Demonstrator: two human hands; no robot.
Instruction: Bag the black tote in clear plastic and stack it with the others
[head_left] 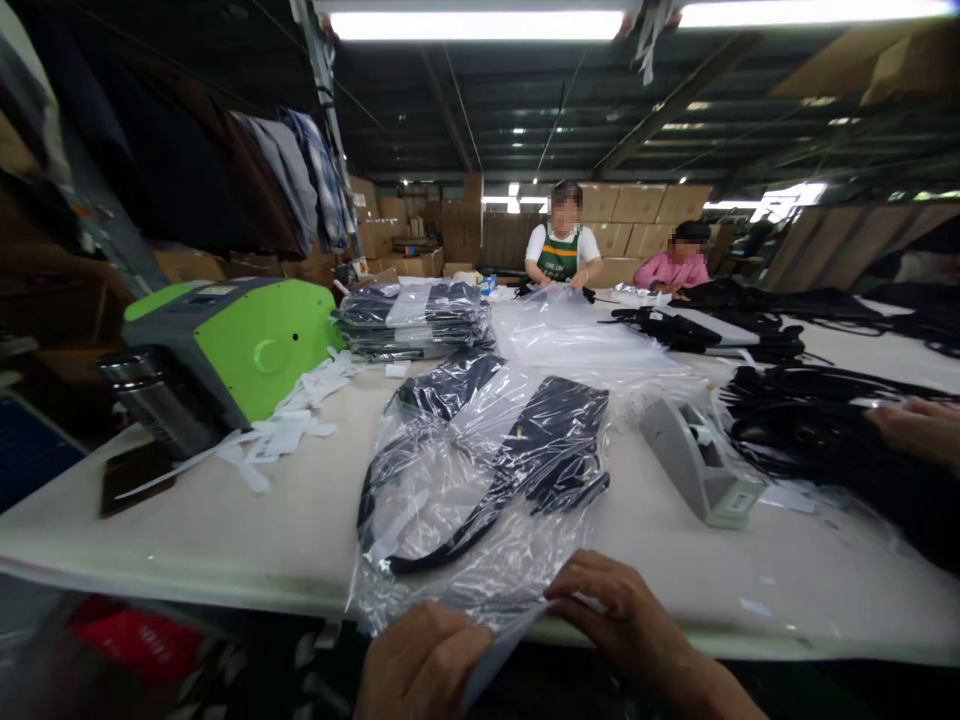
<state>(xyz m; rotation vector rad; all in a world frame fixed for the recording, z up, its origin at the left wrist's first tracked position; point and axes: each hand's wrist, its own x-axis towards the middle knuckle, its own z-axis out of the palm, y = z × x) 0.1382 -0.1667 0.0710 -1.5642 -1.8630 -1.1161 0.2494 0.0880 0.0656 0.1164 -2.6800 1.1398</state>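
A clear plastic bag (487, 560) lies at the table's front edge, its near end hanging toward me. Inside it is a folded dark garment (559, 420) with a long strap curving round on the left, and a pale sheet shows through the plastic. My left hand (427, 660) pinches the bag's near edge at lower left. My right hand (622, 610) grips the same edge farther right, thumb beneath and fingers on top. Between the two hands the plastic edge is drawn out and folded.
A green machine (270, 340) and a steel flask (154, 400) stand left, beside paper strips (292, 420). Bagged garments (412, 320) are stacked behind. A grey tape dispenser (701, 460) and black garments (810, 420) lie right, near another person's hand (919, 425). Two people work across the table.
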